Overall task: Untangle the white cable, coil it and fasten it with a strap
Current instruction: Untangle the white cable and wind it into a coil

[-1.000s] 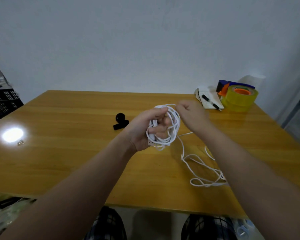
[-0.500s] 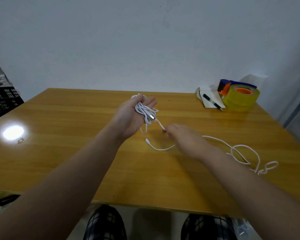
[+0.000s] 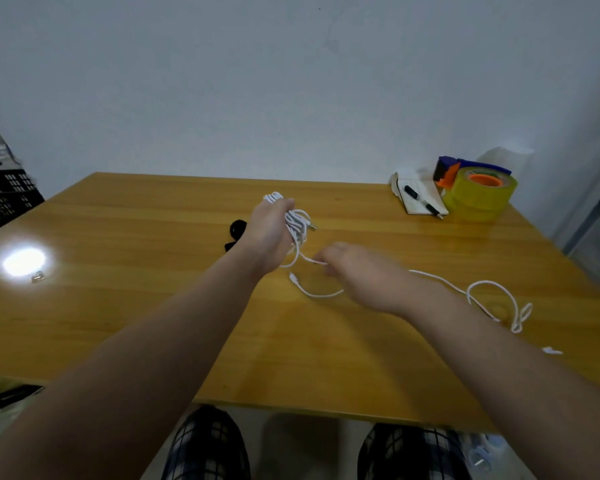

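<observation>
My left hand (image 3: 269, 232) is closed around a bunch of white cable (image 3: 297, 223) loops, held above the middle of the wooden table (image 3: 153, 306); a plug end sticks out to the right of the bunch. A strand runs down from the bunch to my right hand (image 3: 357, 271), whose fingers pinch it. Beyond my right hand the cable trails right across the table into loose loops (image 3: 492, 299). A free end with a small connector (image 3: 293, 277) lies below the hands. A black strap (image 3: 238, 230) lies just left of my left hand, partly hidden by it.
A yellow tape roll in a blue and orange dispenser (image 3: 478, 192) and a notebook with a black pen (image 3: 421, 199) sit at the far right corner. A small metal piece (image 3: 37, 277) lies near a light glare at the left. A black crate (image 3: 4, 199) stands beyond the left edge.
My left hand has lifted the cable bunch away and up while my right hand dropped to the table pinching a strand. The loose cable has spread out to the right.
</observation>
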The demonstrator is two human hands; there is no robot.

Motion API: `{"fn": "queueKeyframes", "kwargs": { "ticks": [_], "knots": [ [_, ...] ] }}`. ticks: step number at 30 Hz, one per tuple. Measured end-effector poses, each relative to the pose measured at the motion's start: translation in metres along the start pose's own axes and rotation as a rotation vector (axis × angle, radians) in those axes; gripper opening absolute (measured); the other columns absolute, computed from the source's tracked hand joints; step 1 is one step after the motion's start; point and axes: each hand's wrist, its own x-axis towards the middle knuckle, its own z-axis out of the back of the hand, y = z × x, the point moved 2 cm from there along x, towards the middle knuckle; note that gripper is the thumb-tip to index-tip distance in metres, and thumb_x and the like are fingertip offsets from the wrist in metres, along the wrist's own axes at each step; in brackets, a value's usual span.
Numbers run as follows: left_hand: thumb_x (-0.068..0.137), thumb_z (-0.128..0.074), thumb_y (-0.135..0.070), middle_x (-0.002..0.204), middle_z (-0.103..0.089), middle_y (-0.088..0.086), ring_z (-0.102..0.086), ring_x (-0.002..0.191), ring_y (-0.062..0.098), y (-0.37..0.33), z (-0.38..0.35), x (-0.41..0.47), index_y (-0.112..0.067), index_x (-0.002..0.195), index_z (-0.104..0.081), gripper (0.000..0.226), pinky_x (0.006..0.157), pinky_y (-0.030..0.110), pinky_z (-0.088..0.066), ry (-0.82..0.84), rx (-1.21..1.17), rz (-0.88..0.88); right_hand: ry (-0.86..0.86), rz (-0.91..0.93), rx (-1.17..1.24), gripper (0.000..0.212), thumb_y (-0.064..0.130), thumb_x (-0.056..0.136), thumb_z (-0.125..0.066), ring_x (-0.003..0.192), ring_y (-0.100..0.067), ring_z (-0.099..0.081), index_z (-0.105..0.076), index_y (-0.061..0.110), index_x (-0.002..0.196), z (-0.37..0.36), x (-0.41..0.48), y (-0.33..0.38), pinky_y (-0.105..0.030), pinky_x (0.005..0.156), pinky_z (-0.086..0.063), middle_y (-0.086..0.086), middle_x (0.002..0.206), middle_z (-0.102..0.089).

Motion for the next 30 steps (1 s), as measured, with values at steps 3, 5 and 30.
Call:
{"fn": "queueKeyframes", "kwargs": {
  "ticks": [3,5,30],
  "knots": [
    [0.095,-0.051,-0.013,0.072,-0.045,0.009,-0.048,0.066,0.021,0.003,-0.001,0.001,-0.006,0.092,-0.048,0.007,0.068,0.039,-0.040,-0.027,0.182,-0.055,-0.061,-0.006,0.011,0.028,0.023,0.097,-0.047,0.108,-0.025,-0.057,-0.059,0.019,0.122,0.011,-0.001,0.000,-0.037,0.085,-0.046,-0.005,0.117,-0.063],
    [0.093,-0.055,-0.013,0.078,-0.051,0.011,-0.052,0.071,0.023,0.007,-0.007,-0.006,-0.006,0.092,-0.053,0.008,0.073,0.039,-0.042,0.019,0.308,-0.078,-0.089,-0.010,0.012,0.026,0.028,0.095,-0.050,0.101,-0.023,-0.059,-0.063,0.023,0.117,0.015,-0.001,0.002,-0.033,0.077,-0.045,-0.002,0.110,-0.067],
    [0.085,-0.018,-0.076,0.052,-0.032,0.001,-0.035,0.047,0.016,0.006,-0.006,-0.042,-0.015,0.063,-0.035,0.067,0.059,0.032,-0.034,0.526,0.873,-0.039,-0.529,-0.288,0.807,0.018,0.026,0.085,-0.066,0.062,-0.013,-0.050,-0.070,0.015,0.073,0.030,-0.005,-0.036,-0.023,0.059,-0.038,-0.006,0.058,-0.058]
  ]
}}
